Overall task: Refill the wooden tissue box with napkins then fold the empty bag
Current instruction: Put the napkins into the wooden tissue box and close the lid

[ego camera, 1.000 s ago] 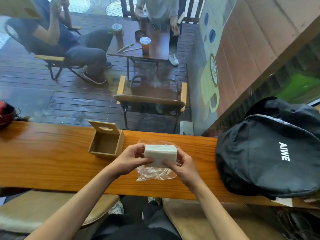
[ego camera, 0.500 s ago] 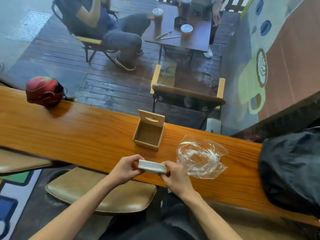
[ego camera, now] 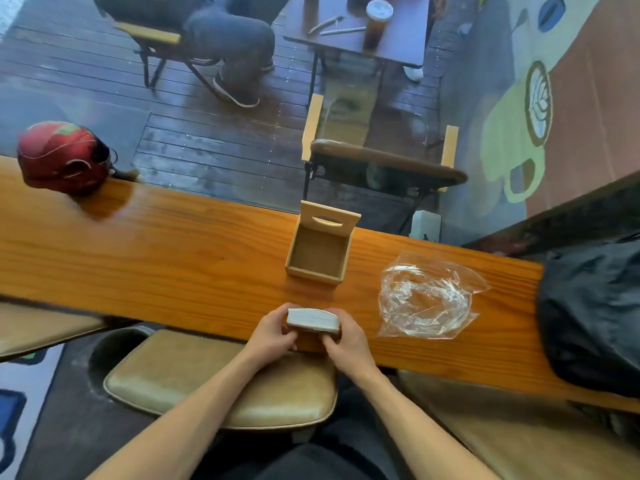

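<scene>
A white stack of napkins (ego camera: 312, 319) is held between my left hand (ego camera: 272, 336) and my right hand (ego camera: 343, 341) over the near edge of the wooden counter (ego camera: 173, 258). Each hand grips one end of the stack. Just beyond it stands the wooden tissue box (ego camera: 318, 255), empty, with its slotted lid tipped up at the back. The clear plastic bag (ego camera: 425, 299) lies crumpled and empty on the counter to the right of the box, apart from both hands.
A red cap (ego camera: 62, 157) sits at the counter's far left. A black backpack (ego camera: 592, 313) fills the right end. Padded stools (ego camera: 221, 379) stand below the counter. Behind the glass are a chair (ego camera: 381, 164), a small table with drinks (ego camera: 367, 26) and a seated person.
The napkin stack came out of the bag, which now lies to the right. Both hands carried the stack left and toward me, in front of the box. The view tilted down.
</scene>
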